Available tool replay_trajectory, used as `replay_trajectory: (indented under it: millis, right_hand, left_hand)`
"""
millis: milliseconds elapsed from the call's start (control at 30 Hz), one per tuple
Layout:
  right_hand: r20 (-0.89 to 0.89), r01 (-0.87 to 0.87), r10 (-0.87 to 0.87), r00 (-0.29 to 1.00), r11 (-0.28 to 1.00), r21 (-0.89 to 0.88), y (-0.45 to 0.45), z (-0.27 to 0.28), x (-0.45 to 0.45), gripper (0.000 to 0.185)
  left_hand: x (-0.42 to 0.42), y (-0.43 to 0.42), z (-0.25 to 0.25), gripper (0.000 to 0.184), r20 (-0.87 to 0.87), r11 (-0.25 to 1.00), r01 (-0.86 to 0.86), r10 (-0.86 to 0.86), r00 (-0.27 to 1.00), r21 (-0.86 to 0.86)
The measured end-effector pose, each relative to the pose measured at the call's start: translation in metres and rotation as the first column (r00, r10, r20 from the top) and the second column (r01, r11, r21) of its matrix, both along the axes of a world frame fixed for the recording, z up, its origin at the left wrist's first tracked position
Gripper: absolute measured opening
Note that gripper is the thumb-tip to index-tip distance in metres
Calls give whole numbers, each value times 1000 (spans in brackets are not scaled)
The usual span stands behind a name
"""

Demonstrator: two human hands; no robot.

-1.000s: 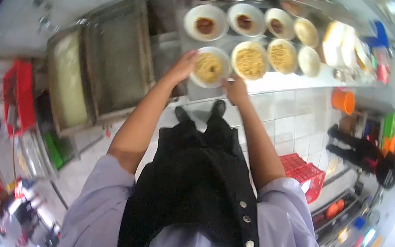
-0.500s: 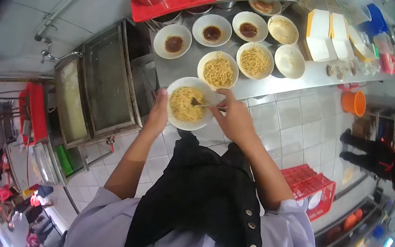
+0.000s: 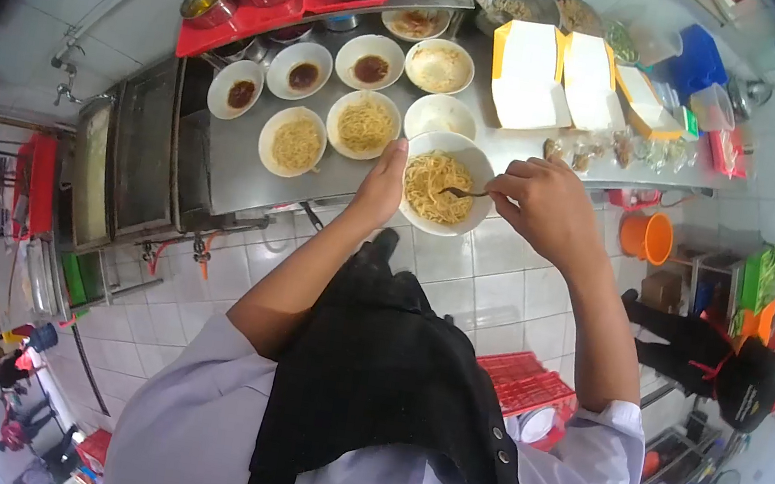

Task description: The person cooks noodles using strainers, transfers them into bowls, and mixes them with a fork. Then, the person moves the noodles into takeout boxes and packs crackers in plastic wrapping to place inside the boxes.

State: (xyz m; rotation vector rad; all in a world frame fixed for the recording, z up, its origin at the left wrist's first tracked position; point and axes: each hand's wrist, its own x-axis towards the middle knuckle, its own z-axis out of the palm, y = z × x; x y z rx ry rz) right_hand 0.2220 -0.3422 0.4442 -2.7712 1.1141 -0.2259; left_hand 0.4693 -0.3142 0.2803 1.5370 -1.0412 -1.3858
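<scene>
Held bowl (image 3: 481, 170) farther right, fork (image 3: 466, 193) tines indistinct among noodles (image 3: 431, 205)

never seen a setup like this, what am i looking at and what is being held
There is no machine here: a person works with two bare hands, and the view comes from one camera worn on the head, looking forward and down. The left hand holds a round white bowl of yellow noodles; the right hand holds what looks like a metal fork, its tip in the noodles. On the silvery metal counter stand three white bowls with dark brown sauce, two other noodle bowls and open white-and-yellow boxes. The curved look probably comes from a wide lens.
</scene>
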Motion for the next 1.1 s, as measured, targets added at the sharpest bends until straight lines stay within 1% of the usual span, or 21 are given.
replay_trajectory:
  millis: [33, 100, 133, 167, 200, 267, 300, 400, 433, 500, 533, 600, 667, 700, 800, 833, 900, 933, 967, 1100]
  right_hand:
    - [-31, 0, 0, 1000, 1000, 10, -11, -3, -11, 8]
    - [-94, 9, -6, 996, 999, 31, -34, -16, -31, 8]
    - [-41, 63, -59, 997, 989, 131, -46, -21, -41, 10]
    - [4, 113, -117, 993, 966, 234, -57, -27, -50, 12]
    - [42, 159, -184, 982, 927, 340, -67, -33, -60, 13]
    - [150, 155, -249, 957, 875, 459, -99, -66, -95, 16]
    - [198, 149, -289, 937, 841, 521, -112, -77, -110, 17]
    - [270, 152, -535, 801, 617, 772, -137, -90, -148, 18]
    - [276, 165, -611, 742, 566, 808, -142, -92, -157, 17]
    - [370, 134, -603, 706, 628, 767, -157, -84, -170, 16]
    - [418, 117, -595, 687, 658, 744, -163, -80, -176, 16]
    - [417, 118, -638, 648, 624, 772, -177, -70, -182, 16]
    - [394, 133, -673, 626, 590, 796, -194, -49, -188, 16]
    - [429, 113, -645, 632, 624, 773, -203, -45, -194, 16]
    - [439, 171, -609, 660, 691, 702, -227, -29, -203, 16]
    - [365, 213, -652, 664, 634, 744, -231, -12, -203, 16]
    - [479, 112, -596, 645, 694, 712, -245, -12, -206, 16]
    - [532, 66, -568, 628, 720, 691, -250, -11, -208, 16]
    - [469, 87, -590, 657, 678, 730, -257, -6, -215, 16]
    - [530, 41, -573, 625, 702, 711, -270, 8, -222, 17]
  left_hand:
    - [-14, -13, -4, 69, 37, 1000, -5, 5, 999, 3]
    - [-36, -43, -16, 64, -58, 1000, 4, -3, 998, 17]
    - [-50, -56, -23, 62, -109, 1000, 10, -7, 994, 24]
    - [-67, -64, -4, 56, -1, 997, -21, 21, 1000, -69]
    - [-78, -74, -9, 55, 3, 998, -15, 15, 1000, -62]
    - [-101, -106, -15, 53, 12, 998, 6, -6, 1000, -65]
    - [-113, -116, -17, 51, 63, 997, -24, 29, 998, -73]
    - [-140, -142, -20, 50, 28, 993, -47, 50, 998, -107]
    - [-147, -153, -26, 49, 22, 991, -53, 56, 998, -119]
    - [-158, -168, -41, 48, 19, 989, -64, 67, 998, -132]
    - [-164, -174, -47, 48, 43, 991, -82, 87, 995, -104]
    - [-174, -184, -50, 47, 95, 992, -118, 123, 988, -55]
    - [-185, -196, -71, 47, 94, 977, -187, 196, 976, -98]
    - [-190, -201, -75, 46, 92, 968, -224, 235, 968, -117]
    - [-195, -211, -83, 47, 50, 974, -221, 218, 975, 55]
    - [-199, -211, -86, 48, 76, 964, -265, 263, 962, 22]
    - [-206, -217, -96, 48, 124, 939, -338, 344, 931, -66]
    - [-209, -219, -102, 49, 145, 927, -366, 374, 916, -77]
    - [-211, -220, -104, 49, 164, 915, -394, 404, 900, -90]
    - [-214, -225, -115, 48, 187, 883, -456, 470, 863, -116]
